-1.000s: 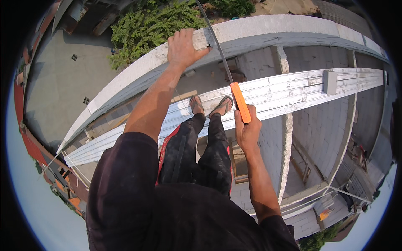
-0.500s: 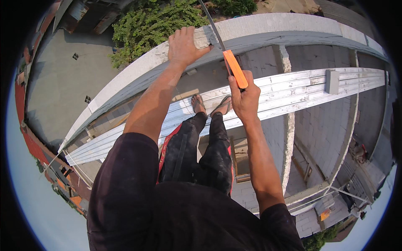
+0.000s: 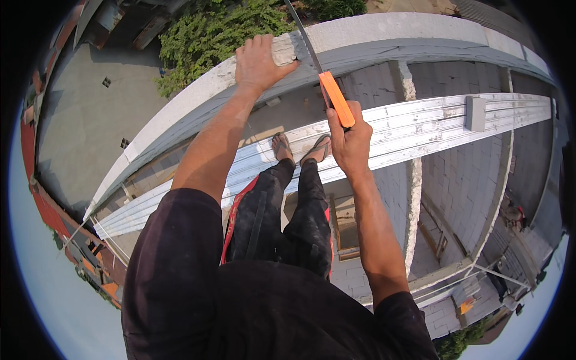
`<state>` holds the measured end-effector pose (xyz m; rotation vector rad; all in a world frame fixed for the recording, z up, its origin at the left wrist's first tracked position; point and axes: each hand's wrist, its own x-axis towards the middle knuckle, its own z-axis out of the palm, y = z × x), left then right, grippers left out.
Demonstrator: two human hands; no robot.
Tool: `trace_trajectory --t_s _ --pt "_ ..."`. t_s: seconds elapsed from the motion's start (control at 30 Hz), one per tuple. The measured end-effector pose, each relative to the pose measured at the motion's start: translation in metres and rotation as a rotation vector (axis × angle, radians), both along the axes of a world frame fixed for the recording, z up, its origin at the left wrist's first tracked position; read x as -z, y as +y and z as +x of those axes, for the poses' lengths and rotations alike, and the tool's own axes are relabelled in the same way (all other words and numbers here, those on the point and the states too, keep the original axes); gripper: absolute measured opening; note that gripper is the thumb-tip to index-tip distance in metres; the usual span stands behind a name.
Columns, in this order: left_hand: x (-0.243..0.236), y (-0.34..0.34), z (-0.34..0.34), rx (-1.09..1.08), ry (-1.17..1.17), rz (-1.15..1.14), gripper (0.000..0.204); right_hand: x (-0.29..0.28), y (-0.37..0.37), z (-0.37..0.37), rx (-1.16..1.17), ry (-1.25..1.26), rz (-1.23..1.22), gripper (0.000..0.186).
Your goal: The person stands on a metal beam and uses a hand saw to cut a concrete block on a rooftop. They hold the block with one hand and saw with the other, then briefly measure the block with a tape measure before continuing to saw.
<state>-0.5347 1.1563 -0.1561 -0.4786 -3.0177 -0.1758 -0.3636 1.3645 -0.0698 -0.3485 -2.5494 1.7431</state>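
My right hand (image 3: 353, 137) is wrapped round the orange handle (image 3: 337, 99) of a hand saw. Its long grey blade (image 3: 307, 43) crosses the top of a pale block wall (image 3: 396, 30) and runs out past the upper edge of the view. Left of the blade, my left hand (image 3: 259, 65) grips the wall top. Its fingers bend over the far side, their tips hidden, and the thumb stretches along the near edge toward the blade. The wall top is rough and chipped between that hand and the saw.
I stand in sandals on long ribbed metal sheets (image 3: 396, 135) spanning the rooms below. A grey block (image 3: 476, 114) rests on them at the right. Cross walls (image 3: 414, 204) run beneath, with a drop on either side. Leafy branches (image 3: 219, 39) grow beyond the wall, above a concrete yard (image 3: 99, 114).
The view has shifted slightly, so the wall and my left hand appear a little higher and farther left. Relative to the wall, the saw sits slightly closer to me.
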Motion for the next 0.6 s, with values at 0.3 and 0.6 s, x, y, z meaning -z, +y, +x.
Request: trace_trajectory --t_s 0.3,0.6 --pt "0.005 -0.002 0.001 0.008 -0.01 0.005 0.094 -0.008 -0.003 0.034 0.031 0.007 0.017 0.019" --pt "0.0 -0.002 0.001 -0.025 -0.089 -0.04 0.097 -0.011 -0.003 0.039 0.021 -0.053 0.055 0.019"
